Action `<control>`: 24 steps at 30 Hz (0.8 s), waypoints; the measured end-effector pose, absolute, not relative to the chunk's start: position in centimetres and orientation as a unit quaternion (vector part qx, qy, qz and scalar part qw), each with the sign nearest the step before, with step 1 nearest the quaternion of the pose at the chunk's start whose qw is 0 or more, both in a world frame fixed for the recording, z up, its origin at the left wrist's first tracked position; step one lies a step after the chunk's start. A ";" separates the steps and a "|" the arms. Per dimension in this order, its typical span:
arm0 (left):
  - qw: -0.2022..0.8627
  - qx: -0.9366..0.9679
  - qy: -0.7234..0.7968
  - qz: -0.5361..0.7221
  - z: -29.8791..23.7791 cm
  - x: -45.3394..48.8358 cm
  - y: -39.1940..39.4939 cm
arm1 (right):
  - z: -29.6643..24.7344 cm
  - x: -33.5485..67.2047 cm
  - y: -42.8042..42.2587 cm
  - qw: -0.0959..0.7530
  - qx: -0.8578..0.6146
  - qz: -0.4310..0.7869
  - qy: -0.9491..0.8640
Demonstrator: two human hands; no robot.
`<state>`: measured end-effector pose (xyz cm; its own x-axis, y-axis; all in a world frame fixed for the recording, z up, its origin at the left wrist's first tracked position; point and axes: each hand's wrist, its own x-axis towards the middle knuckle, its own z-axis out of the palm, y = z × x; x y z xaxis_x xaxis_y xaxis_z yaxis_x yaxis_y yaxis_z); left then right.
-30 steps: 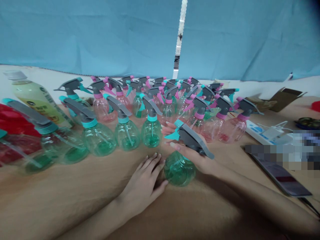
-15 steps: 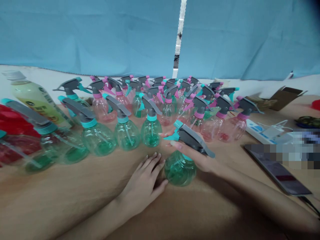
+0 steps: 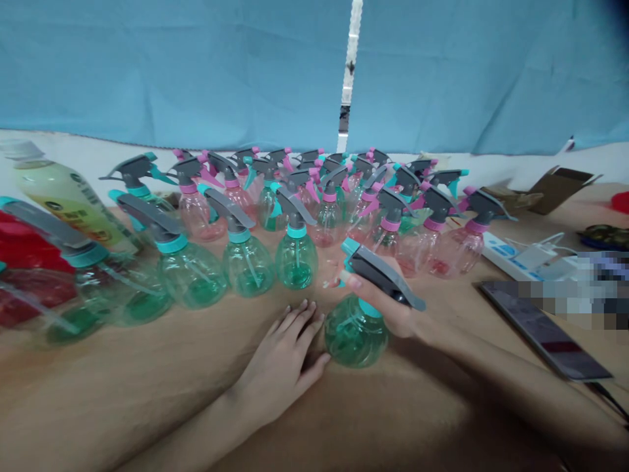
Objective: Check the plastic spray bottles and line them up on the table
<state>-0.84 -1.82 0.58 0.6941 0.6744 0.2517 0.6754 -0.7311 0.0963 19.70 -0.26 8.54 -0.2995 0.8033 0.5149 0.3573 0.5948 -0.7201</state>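
Observation:
A green spray bottle (image 3: pixel 356 334) with a grey and turquoise trigger head stands on the wooden table in front of me. My right hand (image 3: pixel 388 298) is wrapped around its neck, with fingers at the turquoise trigger, which is mostly covered by them. Flat on the table just left of the bottle rests my left hand (image 3: pixel 280 364), its fingers stretched out and slightly apart. Beyond my hands is a row of similar bottles, the nearest being a clear green spray bottle (image 3: pixel 297 262) with a little liquid in it.
Several pink spray bottles (image 3: pixel 459 249) crowd the back of the table. At left lean a labelled drink bottle (image 3: pixel 69 196) and a red object (image 3: pixel 29 249). On the right lie a phone (image 3: pixel 545 334), a white power strip (image 3: pixel 521 255) and an open cardboard box (image 3: pixel 560 190). Blue cloth (image 3: pixel 221 72) hangs behind.
The fingers of my right hand have drawn in toward the bottle's neck, pulling the trigger back. My left hand stays in place on the table.

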 end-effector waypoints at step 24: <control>0.008 -0.922 -0.364 -0.131 0.5 -0.9 -1.8 | 7.2 19.3 -0.3 0.503 -0.351 0.371 -0.697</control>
<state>-0.88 -1.84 0.49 0.7013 0.6685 0.2477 0.6726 -0.7356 0.0809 19.27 -0.34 7.20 -0.2481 0.8629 0.4403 0.1163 0.4777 -0.8708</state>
